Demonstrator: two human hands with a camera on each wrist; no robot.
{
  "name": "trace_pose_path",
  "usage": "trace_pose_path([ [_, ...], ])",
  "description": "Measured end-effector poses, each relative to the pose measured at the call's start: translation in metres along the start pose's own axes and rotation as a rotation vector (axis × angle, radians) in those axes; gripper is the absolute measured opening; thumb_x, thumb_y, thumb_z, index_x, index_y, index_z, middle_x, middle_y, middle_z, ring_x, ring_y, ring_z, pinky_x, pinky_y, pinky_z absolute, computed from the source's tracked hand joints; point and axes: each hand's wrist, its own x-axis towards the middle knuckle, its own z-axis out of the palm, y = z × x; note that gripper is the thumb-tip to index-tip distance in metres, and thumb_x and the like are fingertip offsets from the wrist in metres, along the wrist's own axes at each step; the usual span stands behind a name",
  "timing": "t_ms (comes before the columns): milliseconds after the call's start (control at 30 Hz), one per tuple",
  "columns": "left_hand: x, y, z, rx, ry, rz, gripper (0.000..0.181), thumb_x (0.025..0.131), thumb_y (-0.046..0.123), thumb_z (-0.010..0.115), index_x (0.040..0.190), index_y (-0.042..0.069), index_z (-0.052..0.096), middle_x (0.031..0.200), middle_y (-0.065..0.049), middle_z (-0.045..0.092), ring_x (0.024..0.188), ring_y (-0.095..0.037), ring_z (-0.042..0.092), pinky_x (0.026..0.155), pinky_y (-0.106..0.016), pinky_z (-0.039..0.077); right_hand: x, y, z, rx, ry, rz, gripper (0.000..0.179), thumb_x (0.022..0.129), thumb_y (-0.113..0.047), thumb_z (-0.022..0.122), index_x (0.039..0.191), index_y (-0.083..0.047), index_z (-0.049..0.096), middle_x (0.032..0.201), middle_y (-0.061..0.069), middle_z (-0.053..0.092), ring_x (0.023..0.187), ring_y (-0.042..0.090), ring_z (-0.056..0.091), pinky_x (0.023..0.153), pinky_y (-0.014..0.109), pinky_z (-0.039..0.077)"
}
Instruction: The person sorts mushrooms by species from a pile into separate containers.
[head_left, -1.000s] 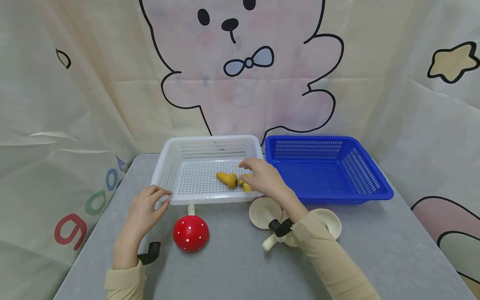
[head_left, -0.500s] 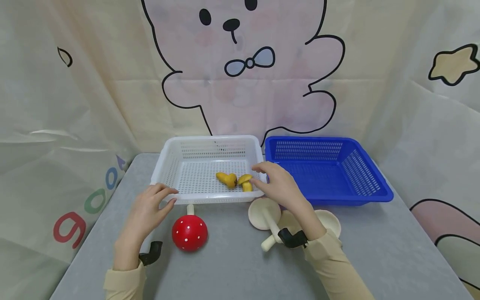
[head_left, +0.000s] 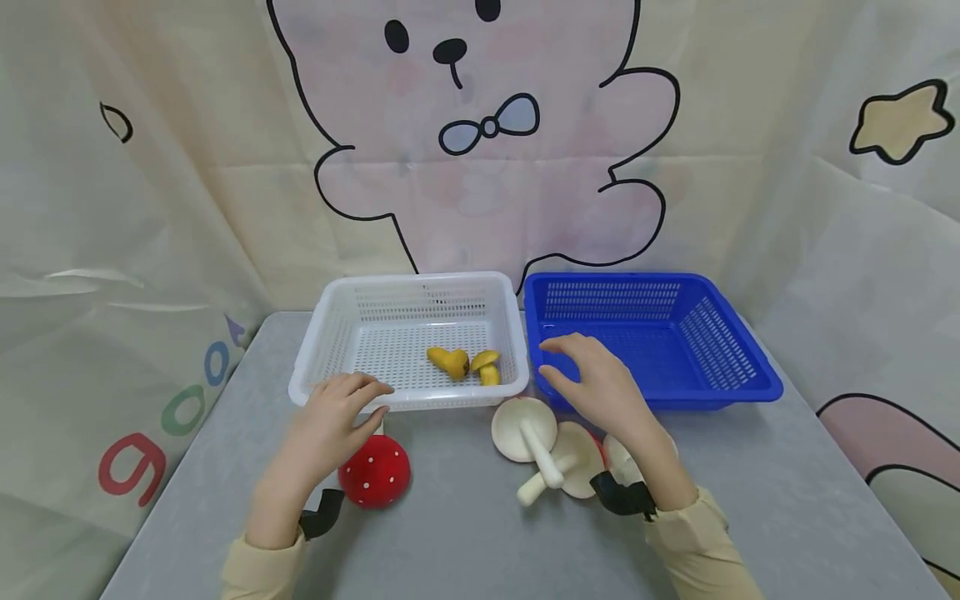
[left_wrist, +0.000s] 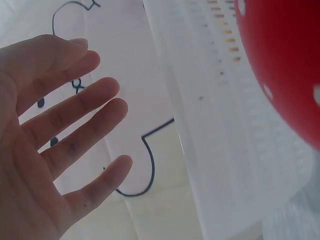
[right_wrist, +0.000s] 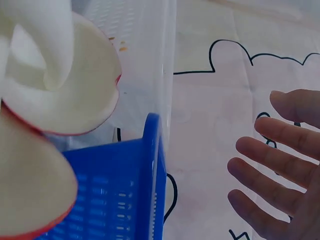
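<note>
My left hand [head_left: 330, 429], fingers loosely bent and holding nothing, hovers by the front left of the white basket [head_left: 442, 400]. Just beside it, a red toy mushroom [head_left: 375, 472] with white dots lies cap toward me, its stem partly hidden by the hand. My right hand [head_left: 600, 383] is over the front left of the blue basket [head_left: 720, 400], fingers spread and nothing in them. Below it lie toy mushrooms with cream undersides [head_left: 513, 433], stems up, partly covered by the wrist. Inside the white basket sit a yellow toy mushroom [head_left: 489, 375] and another yellow piece [head_left: 446, 360].
Both baskets stand side by side at the back of the grey table [head_left: 442, 542]. Behind them hangs a curtain [head_left: 480, 200] with a printed bear. A black wrist strap piece [head_left: 622, 496] juts from the right wrist, close over the mushrooms.
My right hand has drawn back from the yellow mushroom in the white basket and moved right to the blue basket. The left hand has shifted right, toward the red mushroom.
</note>
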Motion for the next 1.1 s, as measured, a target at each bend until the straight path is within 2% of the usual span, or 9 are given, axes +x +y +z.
trace_pose_path([
  [267, 0.009, 0.018, 0.017, 0.038, 0.042, 0.172, 0.030, 0.076, 0.016, 0.079, 0.105, 0.016, 0.070, 0.100, 0.001, 0.067, 0.096, -0.021, 0.063, 0.088, -0.042, 0.050, -0.021, 0.013, -0.006, -0.002, -0.005, 0.031, 0.035, 0.093, -0.034, 0.062, 0.124, -0.018, 0.061, 0.124, 0.002, 0.063, 0.121, 0.025, 0.053, 0.095, 0.051, 0.046],
  [367, 0.010, 0.025, 0.023, 0.039, 0.049, 0.212, 0.028, 0.078, 0.017, 0.078, 0.104, 0.017, 0.070, 0.099, 0.003, 0.067, 0.096, -0.019, 0.062, 0.085, -0.039, 0.050, -0.028, 0.018, -0.008, -0.009, 0.005, 0.017, 0.034, 0.093, -0.032, 0.062, 0.124, -0.018, 0.061, 0.122, 0.003, 0.063, 0.120, 0.025, 0.054, 0.094, 0.051, 0.046],
  [533, 0.012, 0.037, 0.030, 0.028, 0.031, 0.244, 0.028, 0.079, 0.018, 0.077, 0.106, 0.020, 0.069, 0.098, 0.006, 0.066, 0.095, -0.015, 0.060, 0.081, -0.034, 0.049, -0.038, 0.029, -0.010, -0.013, 0.030, -0.002, 0.033, 0.093, -0.032, 0.061, 0.124, -0.018, 0.061, 0.122, 0.003, 0.064, 0.117, 0.025, 0.054, 0.094, 0.050, 0.045],
  [733, 0.015, 0.052, 0.036, 0.039, 0.034, 0.310, 0.029, 0.078, 0.019, 0.078, 0.105, 0.020, 0.068, 0.095, 0.007, 0.064, 0.090, -0.013, 0.059, 0.081, -0.033, 0.049, -0.049, 0.043, -0.017, 0.023, 0.077, 0.016, 0.033, 0.095, -0.032, 0.060, 0.124, -0.017, 0.061, 0.124, 0.005, 0.063, 0.118, 0.027, 0.051, 0.094, 0.053, 0.043],
  [933, 0.017, 0.068, 0.040, 0.038, -0.048, 0.329, 0.032, 0.080, 0.026, 0.078, 0.109, 0.023, 0.067, 0.101, 0.008, 0.064, 0.094, -0.010, 0.057, 0.085, -0.029, 0.049, -0.059, 0.060, -0.024, 0.070, 0.120, 0.049, 0.032, 0.094, -0.030, 0.061, 0.123, -0.016, 0.061, 0.123, 0.007, 0.063, 0.118, 0.030, 0.051, 0.093, 0.056, 0.041],
  [1100, 0.021, 0.078, 0.047, 0.049, -0.075, 0.366, 0.035, 0.079, 0.029, 0.078, 0.111, 0.023, 0.067, 0.104, 0.007, 0.066, 0.099, -0.011, 0.059, 0.089, -0.030, 0.049, -0.067, 0.074, -0.031, 0.081, 0.142, 0.064, 0.033, 0.094, -0.028, 0.061, 0.123, -0.013, 0.061, 0.123, 0.011, 0.062, 0.118, 0.032, 0.050, 0.091, 0.057, 0.040],
])
